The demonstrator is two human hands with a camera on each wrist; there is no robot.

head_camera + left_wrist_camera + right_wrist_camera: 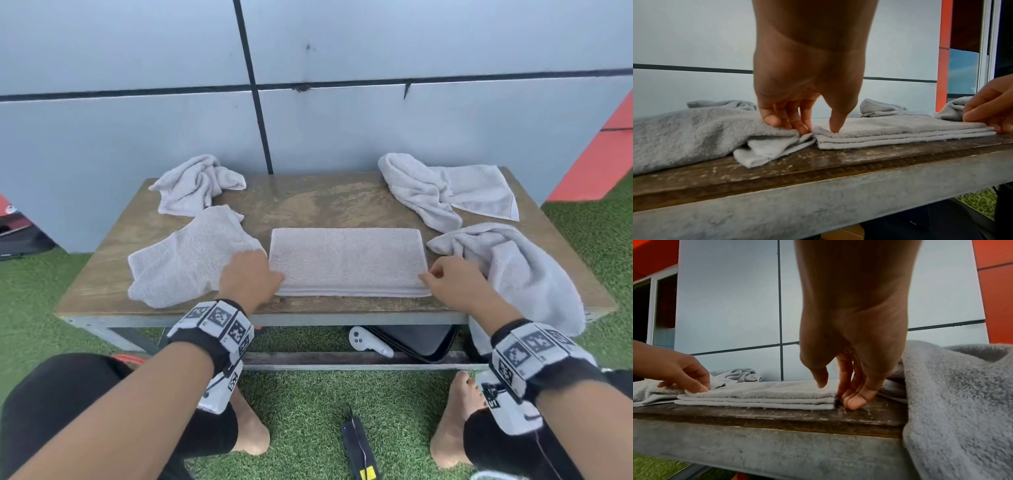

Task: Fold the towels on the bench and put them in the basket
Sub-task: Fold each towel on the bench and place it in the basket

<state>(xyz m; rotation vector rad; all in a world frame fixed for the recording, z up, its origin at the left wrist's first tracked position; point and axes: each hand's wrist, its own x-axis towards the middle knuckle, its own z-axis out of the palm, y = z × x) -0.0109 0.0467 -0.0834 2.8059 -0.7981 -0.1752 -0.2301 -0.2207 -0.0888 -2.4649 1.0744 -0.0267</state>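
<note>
One folded towel [347, 260] lies centred on the worktop [308, 202], near corners pinched by curled fingers of the left hand [251, 277] and right hand [452, 282], while four crumpled towels [191, 253] wait around it and no basket shows

Pale grey towels [347, 260] lie on a worn, mottled brown bench [325, 202] with a dull grey frame [342, 319]. Green turf [308, 411] lies below. Black wristbands [202, 344] carry black-and-white checks.
</note>
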